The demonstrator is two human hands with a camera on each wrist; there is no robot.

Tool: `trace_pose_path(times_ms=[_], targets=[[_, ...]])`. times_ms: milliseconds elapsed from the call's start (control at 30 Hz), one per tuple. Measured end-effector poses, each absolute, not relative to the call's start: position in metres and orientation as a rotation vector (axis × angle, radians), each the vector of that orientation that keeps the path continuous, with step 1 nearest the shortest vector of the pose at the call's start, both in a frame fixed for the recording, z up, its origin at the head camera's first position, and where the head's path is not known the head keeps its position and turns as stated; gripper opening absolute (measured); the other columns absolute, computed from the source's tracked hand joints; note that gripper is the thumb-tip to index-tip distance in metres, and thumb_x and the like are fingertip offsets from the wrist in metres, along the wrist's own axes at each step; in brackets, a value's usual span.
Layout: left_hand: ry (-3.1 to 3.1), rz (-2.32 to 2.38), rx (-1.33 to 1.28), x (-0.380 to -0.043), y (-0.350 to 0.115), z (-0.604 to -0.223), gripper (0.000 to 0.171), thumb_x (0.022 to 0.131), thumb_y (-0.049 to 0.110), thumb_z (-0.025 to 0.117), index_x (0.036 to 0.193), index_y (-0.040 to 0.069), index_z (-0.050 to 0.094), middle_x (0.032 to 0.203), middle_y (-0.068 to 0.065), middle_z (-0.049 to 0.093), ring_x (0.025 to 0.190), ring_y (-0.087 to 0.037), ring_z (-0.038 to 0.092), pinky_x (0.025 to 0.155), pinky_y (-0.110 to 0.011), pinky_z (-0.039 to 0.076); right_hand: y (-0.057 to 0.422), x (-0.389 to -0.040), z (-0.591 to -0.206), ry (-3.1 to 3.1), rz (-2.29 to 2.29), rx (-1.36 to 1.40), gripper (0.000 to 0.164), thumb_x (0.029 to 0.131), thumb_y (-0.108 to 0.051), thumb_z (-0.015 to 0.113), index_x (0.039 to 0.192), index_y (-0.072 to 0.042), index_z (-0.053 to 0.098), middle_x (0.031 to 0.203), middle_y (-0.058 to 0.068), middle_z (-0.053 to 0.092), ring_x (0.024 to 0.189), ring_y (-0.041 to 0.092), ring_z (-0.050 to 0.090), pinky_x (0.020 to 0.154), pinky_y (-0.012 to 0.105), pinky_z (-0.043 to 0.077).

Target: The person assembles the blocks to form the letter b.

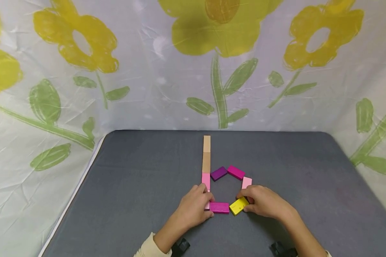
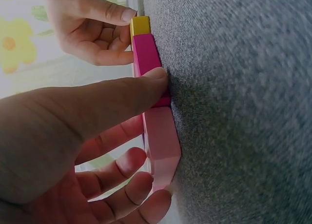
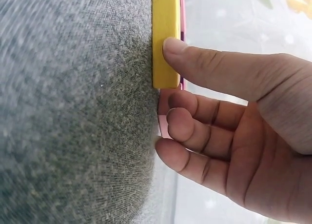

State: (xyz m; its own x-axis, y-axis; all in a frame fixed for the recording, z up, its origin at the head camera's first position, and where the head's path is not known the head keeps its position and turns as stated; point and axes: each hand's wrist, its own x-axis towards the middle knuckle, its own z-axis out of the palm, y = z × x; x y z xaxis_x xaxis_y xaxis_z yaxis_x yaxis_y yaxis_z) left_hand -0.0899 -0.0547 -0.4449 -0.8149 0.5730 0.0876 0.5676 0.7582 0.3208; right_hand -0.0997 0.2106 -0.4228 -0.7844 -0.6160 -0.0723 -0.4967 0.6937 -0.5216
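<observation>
My left hand (image 1: 194,205) pinches the left end of a magenta block (image 1: 220,208) between thumb and index finger. In the left wrist view the thumb lies on its near side, and the other fingers curl beside a pale pink block (image 2: 165,136). My right hand (image 1: 267,201) pinches a yellow block (image 1: 238,206), its thumb on the near face in the right wrist view. The yellow block lies angled at the magenta block's right end. Beyond the right fingers is a light pink block (image 1: 247,182), partly hidden by them.
A purple block (image 1: 218,174) and another magenta block (image 1: 236,172) curve round the back of the ring. Along its left runs a straight column of pink blocks (image 1: 206,179) and tan blocks (image 1: 206,162). All lie on a dark grey table (image 1: 141,178) before a flowered cloth (image 1: 141,89).
</observation>
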Motion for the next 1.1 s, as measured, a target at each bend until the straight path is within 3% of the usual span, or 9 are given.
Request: trace_pose_path(times_ms=[200,433,767,1100], targets=[[2.927,0.546,0.946,-0.0905,-0.0563,-0.4467,0.029,0.071,0.028,0.092,0.092,0.018,0.075,0.088,0.005,0.049,0.081,-0.012,0.046,0.063,-0.022,0.044,0.2101,-0.0996,-0.4233,2.652,-0.72,-0.874,0.029,0.079,-0.008,0.085,0.105,-0.011,0.074,0.076,-0.01,0.051,0.068,0.005,0.047,0.06,0.025,0.04],[2.927,0.534,0.944,-0.0917,-0.0566,-0.4463,0.03,0.071,0.032,0.092,0.092,0.019,0.075,0.089,0.006,0.05,0.081,-0.011,0.046,0.062,-0.021,0.043,0.2101,-0.1003,-0.4232,2.678,-0.696,-0.885,0.028,0.079,-0.009,0.084,0.105,-0.012,0.074,0.087,-0.011,0.061,0.074,0.007,0.051,0.067,0.029,0.047],[2.911,0.535,0.944,-0.092,-0.0563,-0.4456,0.031,0.071,0.033,0.092,0.093,0.019,0.076,0.089,0.006,0.049,0.08,-0.01,0.045,0.063,-0.021,0.043,0.211,-0.0987,-0.4243,2.681,-0.724,-0.9,0.027,0.078,-0.006,0.084,0.103,-0.011,0.073,0.074,-0.01,0.049,0.067,0.004,0.045,0.059,0.024,0.039],[2.904,0.553,0.917,-0.092,-0.0568,-0.4464,0.031,0.071,0.033,0.092,0.094,0.019,0.076,0.089,0.007,0.049,0.08,-0.01,0.045,0.062,-0.021,0.042,0.21,-0.0974,-0.4244,2.669,-0.711,-0.89,0.028,0.079,-0.009,0.084,0.105,-0.011,0.073,0.083,-0.011,0.057,0.072,0.006,0.049,0.063,0.026,0.043]])
